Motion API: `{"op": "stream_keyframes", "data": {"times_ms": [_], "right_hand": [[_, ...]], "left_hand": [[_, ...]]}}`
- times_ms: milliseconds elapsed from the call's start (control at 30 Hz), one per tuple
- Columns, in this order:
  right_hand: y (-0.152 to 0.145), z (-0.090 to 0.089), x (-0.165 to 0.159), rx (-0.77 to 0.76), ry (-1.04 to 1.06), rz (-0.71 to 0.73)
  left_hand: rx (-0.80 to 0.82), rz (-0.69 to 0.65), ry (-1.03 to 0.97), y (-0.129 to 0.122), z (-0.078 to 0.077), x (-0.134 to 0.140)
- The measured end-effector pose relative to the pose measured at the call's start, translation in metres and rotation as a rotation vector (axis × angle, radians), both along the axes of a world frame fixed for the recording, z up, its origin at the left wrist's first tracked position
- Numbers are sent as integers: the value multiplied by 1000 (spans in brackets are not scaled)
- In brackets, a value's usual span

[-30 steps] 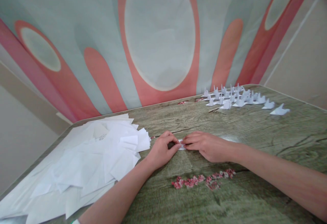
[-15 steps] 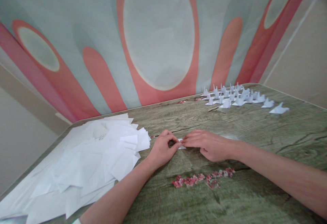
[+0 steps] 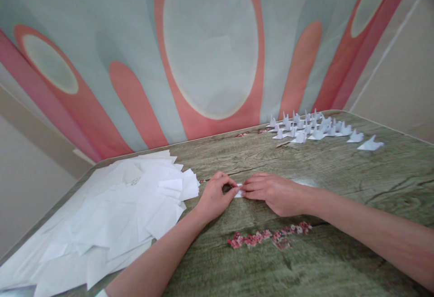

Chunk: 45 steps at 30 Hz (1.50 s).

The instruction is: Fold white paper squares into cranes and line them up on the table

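Note:
Between my two hands lies a small folded piece of white paper (image 3: pixel 239 194) on the wooden-patterned table (image 3: pixel 264 270). My left hand (image 3: pixel 216 197) pinches its left edge between thumb and fingertips. From the other side, my right hand (image 3: pixel 281 194) grips the right part, its fingers close together and pressing down over the paper. Much of the paper is hidden under the fingertips, so its exact folds cannot be made out.
A wide, loose pile of white paper sheets (image 3: pixel 111 224) covers the table's left side. Several white paper cranes (image 3: pixel 318 132) stand at the back right. A patterned backdrop (image 3: pixel 210 127) rises behind the table. Pink blossoms (image 3: pixel 252 239) are printed on the tabletop.
My right hand has shifted slightly over the paper, and its fingers bend a little more. My left hand stays in nearly the same place.

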State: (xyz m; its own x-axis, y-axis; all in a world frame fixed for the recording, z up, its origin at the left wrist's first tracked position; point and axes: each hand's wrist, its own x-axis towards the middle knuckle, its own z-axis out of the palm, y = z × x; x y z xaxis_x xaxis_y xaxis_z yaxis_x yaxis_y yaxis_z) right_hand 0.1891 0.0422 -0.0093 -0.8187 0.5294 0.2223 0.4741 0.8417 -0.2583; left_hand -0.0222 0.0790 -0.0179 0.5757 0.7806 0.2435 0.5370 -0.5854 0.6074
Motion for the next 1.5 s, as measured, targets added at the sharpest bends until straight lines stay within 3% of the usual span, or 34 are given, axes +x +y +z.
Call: {"op": "stream_keyframes", "data": {"times_ms": [1500], "right_hand": [[0, -1, -2, 18, 5, 11]], "left_hand": [[90, 23, 13, -2, -3, 1]]}}
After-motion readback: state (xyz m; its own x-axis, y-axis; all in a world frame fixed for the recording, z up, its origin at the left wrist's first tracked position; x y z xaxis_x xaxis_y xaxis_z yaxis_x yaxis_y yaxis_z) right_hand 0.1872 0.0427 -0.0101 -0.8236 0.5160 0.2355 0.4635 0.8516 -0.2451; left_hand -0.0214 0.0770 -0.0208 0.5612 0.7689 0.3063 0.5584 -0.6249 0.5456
